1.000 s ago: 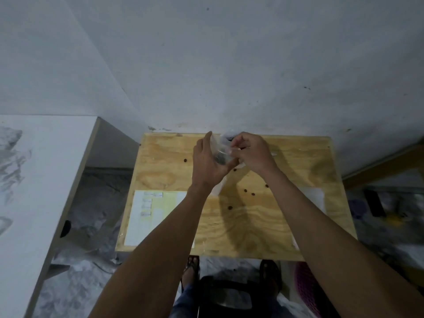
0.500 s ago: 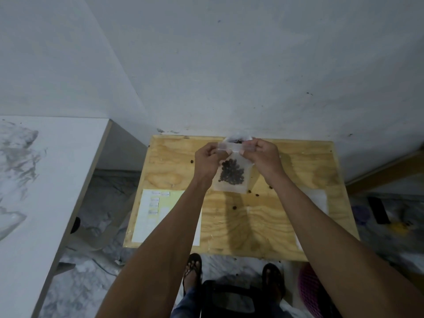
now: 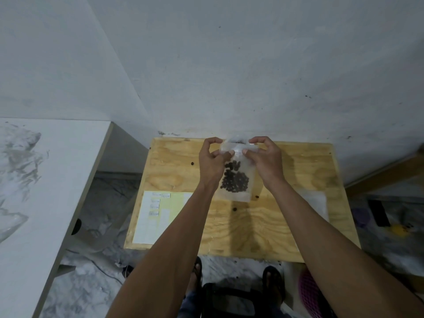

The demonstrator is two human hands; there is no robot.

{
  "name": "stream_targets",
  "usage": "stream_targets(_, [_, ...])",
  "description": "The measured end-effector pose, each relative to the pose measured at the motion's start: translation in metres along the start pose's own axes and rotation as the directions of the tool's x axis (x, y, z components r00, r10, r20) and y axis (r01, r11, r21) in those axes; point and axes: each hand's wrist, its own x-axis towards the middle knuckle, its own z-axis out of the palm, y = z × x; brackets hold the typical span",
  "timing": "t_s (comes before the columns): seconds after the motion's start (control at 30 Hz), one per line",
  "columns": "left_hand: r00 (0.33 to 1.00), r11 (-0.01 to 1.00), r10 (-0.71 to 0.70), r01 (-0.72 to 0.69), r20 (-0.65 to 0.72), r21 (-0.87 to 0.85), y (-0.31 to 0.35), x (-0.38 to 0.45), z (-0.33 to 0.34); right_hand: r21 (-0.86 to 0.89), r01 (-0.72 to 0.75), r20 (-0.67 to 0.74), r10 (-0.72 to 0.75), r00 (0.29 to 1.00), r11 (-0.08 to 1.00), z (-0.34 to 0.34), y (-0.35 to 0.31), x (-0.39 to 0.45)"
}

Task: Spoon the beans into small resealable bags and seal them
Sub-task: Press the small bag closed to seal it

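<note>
From the head camera, the small clear bag (image 3: 237, 177) hangs upright above the plywood table (image 3: 286, 216), held by its top strip between both hands. The left hand (image 3: 212, 161) pinches the strip's left end, thumb toward the camera and curled index finger behind; the right hand (image 3: 263, 159) pinches the right end in the same way, so the two thumb tips sit close together on the near face of the strip. The dark beans (image 3: 235, 180) are heaped in the bag's lower half, below the fingers and touching neither hand (whether the strip is pressed closed cannot be told).

A pale yellow sheet (image 3: 160, 214) lies on the table to the lower left of the bag, with small white labels (image 3: 154, 206) stuck near its top edge; they bear handwriting, too blurred to read. A few loose beans (image 3: 234, 209) are scattered on the wood just below the bag and to either side of it. A translucent sheet (image 3: 314, 205) lies on the table to the bag's right.

Both forearms reach forward from the bottom of the frame and converge on the bag, wrists raised above the table, backs of the hands facing the camera.
</note>
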Motion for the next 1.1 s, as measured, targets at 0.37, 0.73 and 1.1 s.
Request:
stream_targets(0.37, [0.986,0.985,0.120,-0.133,0.118,0.112,0.005,0.003,0.006,0.037,-0.004,0.088,0.001,0.996,0.999,-0.005,0.002,0.002])
stream_targets(0.73, [0.996,0.998,0.056,-0.058,0.067,0.034,0.000,0.001,0.003,0.057,-0.097,0.068,0.093,0.993,0.994,-0.004,0.001,0.001])
stream_targets(1.1, [0.975,0.992,0.018,-0.045,0.223,0.114,0.000,0.009,-0.011,0.037,-0.154,0.175,0.146,0.974,0.987,-0.021,0.001,0.006])
